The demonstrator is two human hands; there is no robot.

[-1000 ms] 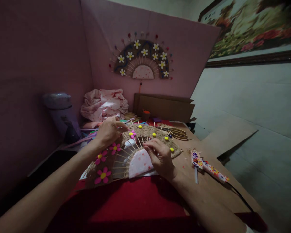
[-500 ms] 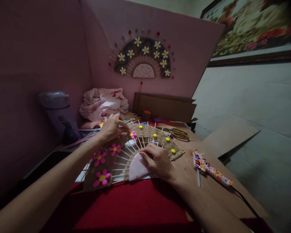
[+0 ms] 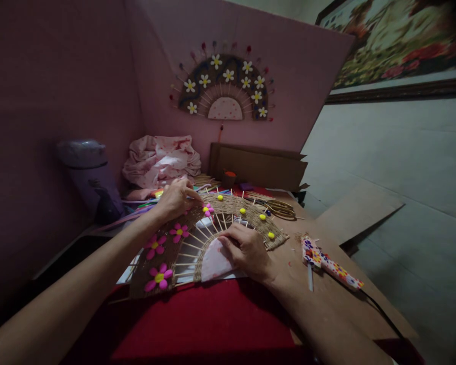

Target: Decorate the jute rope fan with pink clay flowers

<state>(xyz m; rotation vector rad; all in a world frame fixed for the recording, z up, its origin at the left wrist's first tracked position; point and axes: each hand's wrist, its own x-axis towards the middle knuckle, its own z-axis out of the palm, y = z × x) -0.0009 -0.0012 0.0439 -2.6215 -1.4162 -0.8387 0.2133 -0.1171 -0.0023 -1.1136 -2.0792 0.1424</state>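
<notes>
Woven fan (image 3: 233, 204) lies in the centre of the frame on the desk (image 3: 330, 294), its near edge by a red cloth (image 3: 186, 324). Along its left side sit pink flowers (image 3: 155, 246) with yellow centres; yellow ovals (image 3: 262, 217) dot the right side. The left hand (image 3: 177, 200) is at the fan's upper left, fingers narrowed beside a small pink flower (image 3: 208, 209); I cannot tell whether they hold anything. The right hand (image 3: 247, 248) lies over the pale half-disc (image 3: 215, 261), thumb and index finger close together, anything between them hidden. Scissors (image 3: 281, 208) lie behind the fan's right end, and a flower-patterned glue gun (image 3: 332, 266) lies at right
</notes>
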